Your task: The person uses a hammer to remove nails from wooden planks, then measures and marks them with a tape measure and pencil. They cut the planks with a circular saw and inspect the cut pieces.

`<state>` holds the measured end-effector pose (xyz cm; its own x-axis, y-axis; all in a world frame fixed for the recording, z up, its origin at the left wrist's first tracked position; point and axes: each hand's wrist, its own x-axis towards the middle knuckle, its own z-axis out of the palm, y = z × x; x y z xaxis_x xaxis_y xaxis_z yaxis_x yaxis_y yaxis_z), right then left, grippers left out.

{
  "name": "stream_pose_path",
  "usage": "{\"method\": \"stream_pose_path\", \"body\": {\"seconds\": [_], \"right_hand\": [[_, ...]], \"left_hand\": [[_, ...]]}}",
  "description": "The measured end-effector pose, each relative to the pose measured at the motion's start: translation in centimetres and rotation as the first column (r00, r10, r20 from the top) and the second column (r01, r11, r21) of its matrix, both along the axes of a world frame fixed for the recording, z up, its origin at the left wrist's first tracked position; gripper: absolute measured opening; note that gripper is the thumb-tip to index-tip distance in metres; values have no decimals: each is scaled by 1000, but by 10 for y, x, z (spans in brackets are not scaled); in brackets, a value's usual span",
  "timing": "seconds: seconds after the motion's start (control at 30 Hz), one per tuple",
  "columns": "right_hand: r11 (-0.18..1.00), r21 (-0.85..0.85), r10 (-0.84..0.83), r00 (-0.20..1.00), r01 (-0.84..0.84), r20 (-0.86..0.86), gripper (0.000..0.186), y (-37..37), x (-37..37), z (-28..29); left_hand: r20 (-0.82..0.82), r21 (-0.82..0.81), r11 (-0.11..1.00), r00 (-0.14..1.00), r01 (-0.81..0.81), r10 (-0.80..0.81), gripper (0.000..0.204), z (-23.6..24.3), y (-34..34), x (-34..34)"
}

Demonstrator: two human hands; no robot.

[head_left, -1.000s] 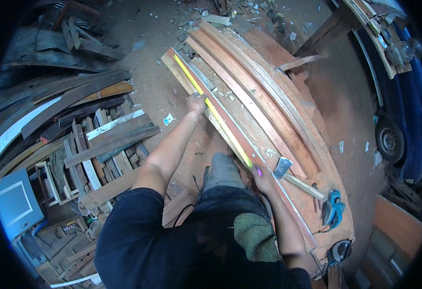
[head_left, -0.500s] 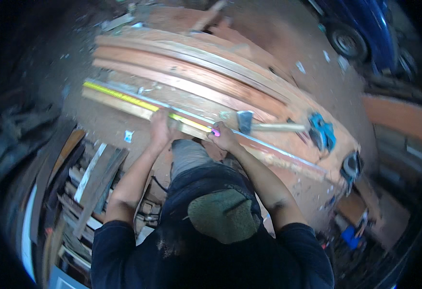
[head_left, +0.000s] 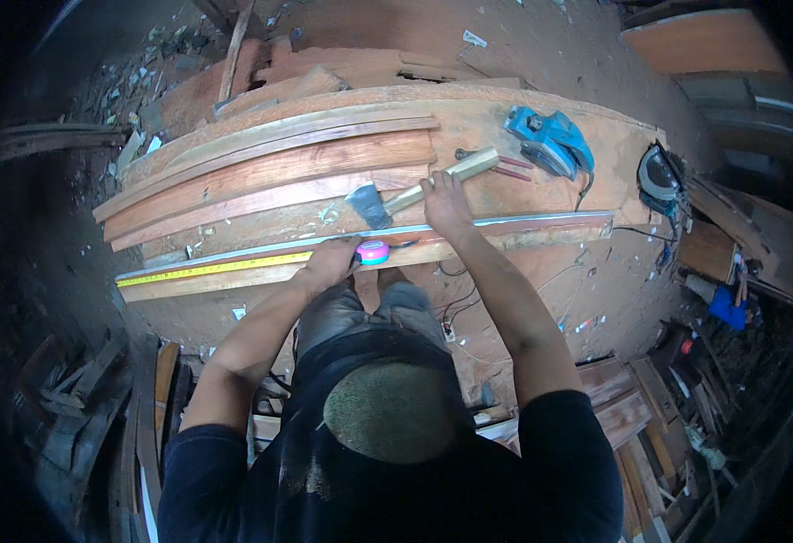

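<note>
My left hand (head_left: 331,261) is closed on the near side of a pink and light-blue tape measure (head_left: 373,253). Its yellow blade (head_left: 215,268) runs out to the left along a long pale timber (head_left: 261,274), reaching near that timber's left end. Farther right, my right hand (head_left: 449,208) has its fingers curled over the wooden handle of a hatchet (head_left: 406,196). The hatchet's grey head (head_left: 368,205) lies on the work surface, its handle slanting up to the right. A long metal strip (head_left: 496,223) lies along the timber's far side.
Several reddish boards (head_left: 270,172) lie beyond the timber. A blue power planer (head_left: 550,145) rests at the far right, near a circular saw (head_left: 661,176) at the surface's right end. Scrap wood (head_left: 80,389) is piled at the lower left, with more planks (head_left: 623,407) at the lower right.
My view has turned, so the boards slant differently. My right hand has left the tape measure and moved to the hatchet handle. My left hand has taken hold of the tape measure's case.
</note>
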<state>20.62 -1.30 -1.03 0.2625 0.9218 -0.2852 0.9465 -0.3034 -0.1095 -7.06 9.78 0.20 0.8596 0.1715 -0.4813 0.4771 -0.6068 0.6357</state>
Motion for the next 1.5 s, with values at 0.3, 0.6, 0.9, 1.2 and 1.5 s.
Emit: {"method": "stream_pose_path", "body": {"seconds": [0.3, 0.6, 0.9, 1.2, 1.5], "right_hand": [[668, 312, -173, 548, 676, -818, 30, 3, 37, 144], [363, 922, 417, 860, 138, -293, 25, -147, 76, 422], [402, 903, 383, 867, 153, -317, 21, -195, 90, 422], [392, 886, 268, 891, 247, -367, 19, -227, 90, 408], [136, 491, -345, 505, 861, -791, 16, -245, 49, 296]], "left_hand": [[118, 142, 989, 991, 43, -60, 40, -7, -32, 72], [121, 44, 932, 924, 360, -363, 42, -40, -89, 248], [247, 88, 844, 809, 530, -534, 50, -30, -130, 344], [258, 27, 809, 778, 587, -573, 50, -66, -136, 350], [212, -118, 880, 877, 461, -431, 74, -62, -124, 346]]}}
